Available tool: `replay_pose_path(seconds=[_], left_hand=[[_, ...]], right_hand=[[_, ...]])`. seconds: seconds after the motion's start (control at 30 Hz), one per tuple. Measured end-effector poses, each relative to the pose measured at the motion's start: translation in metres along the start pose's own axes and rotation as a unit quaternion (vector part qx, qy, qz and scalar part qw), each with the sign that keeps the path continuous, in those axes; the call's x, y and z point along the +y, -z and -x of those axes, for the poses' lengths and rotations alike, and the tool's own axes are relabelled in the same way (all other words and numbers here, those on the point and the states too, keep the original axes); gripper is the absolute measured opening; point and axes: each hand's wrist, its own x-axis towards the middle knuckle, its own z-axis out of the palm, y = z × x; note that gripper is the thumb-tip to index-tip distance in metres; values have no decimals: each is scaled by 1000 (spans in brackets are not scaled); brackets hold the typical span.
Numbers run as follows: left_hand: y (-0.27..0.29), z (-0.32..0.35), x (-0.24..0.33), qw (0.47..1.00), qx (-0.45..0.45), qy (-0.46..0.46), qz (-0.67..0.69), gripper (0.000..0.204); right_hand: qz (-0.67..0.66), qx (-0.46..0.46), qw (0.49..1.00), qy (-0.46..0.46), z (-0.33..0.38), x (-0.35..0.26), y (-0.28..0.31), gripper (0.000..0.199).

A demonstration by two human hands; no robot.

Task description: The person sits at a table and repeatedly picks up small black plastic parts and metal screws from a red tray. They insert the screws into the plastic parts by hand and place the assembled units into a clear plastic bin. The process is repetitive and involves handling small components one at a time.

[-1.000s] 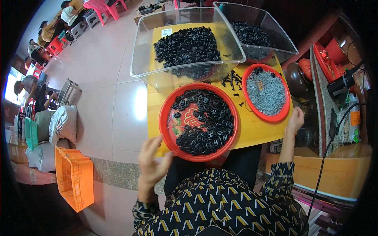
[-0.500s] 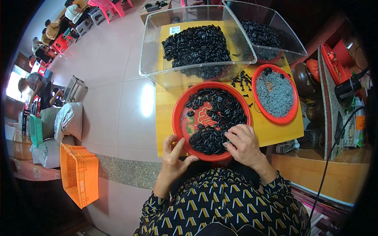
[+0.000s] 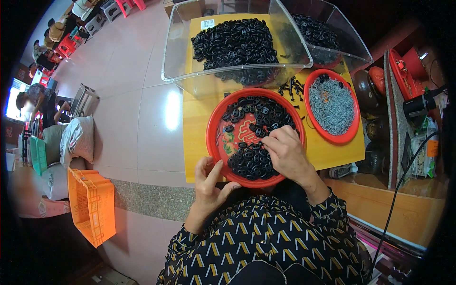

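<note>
A round red tray (image 3: 212,164) with small black oval two-hole pieces (image 3: 249,163) sits right before me, its printed bottom partly showing. My left hand (image 3: 209,187) is at the tray's near left rim, thumb and fingers apart, index fingertip against the rim, holding nothing. Over the right part of the tray, my right hand (image 3: 288,153) has thumb and index finger pinched together among the black pieces. What sits between those fingertips is too small and covered to make out.
Behind the tray stand a clear bin (image 3: 190,76) and another clear bin (image 3: 354,59), both holding black pieces. Black screws (image 3: 295,89) lie on the yellow board (image 3: 192,147). A red tray of silvery screws (image 3: 331,110) is at right. An orange crate (image 3: 92,204) stands left.
My right hand has moved left and a little away from me across the tray, its fingers now closed together. My left hand stays by the rim. The whole view has shifted slightly.
</note>
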Motion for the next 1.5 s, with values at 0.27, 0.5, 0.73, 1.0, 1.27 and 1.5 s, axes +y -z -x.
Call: replay_pose_path(seconds=[0.27, 0.5, 0.73, 1.0, 1.27, 1.5], left_hand=[[2, -1, 0, 1000, -5, -4, 12, 62], [4, -4, 1, 1000, -3, -4, 27, 52], [2, -7, -1, 999, 16, 14, 25, 42], [0, -10, -4, 999, 37, -12, 2, 37], [-3, -10, -9, 997, 67, 13, 28, 28], [-6, -10, -10, 997, 76, 7, 22, 28]], right_hand=[[10, -41, 999, -9, -8, -9, -6, 5], [53, -56, 997, -8, -4, -4, -13, 3], [59, -78, 995, 7, -11, -6, -26, 12], [36, -66, 997, -4, -17, -8, -23, 6], [49, 72, 993, -83, -34, 49, 33, 7], [100, 117, 981, -122, -47, 101, 38, 10]])
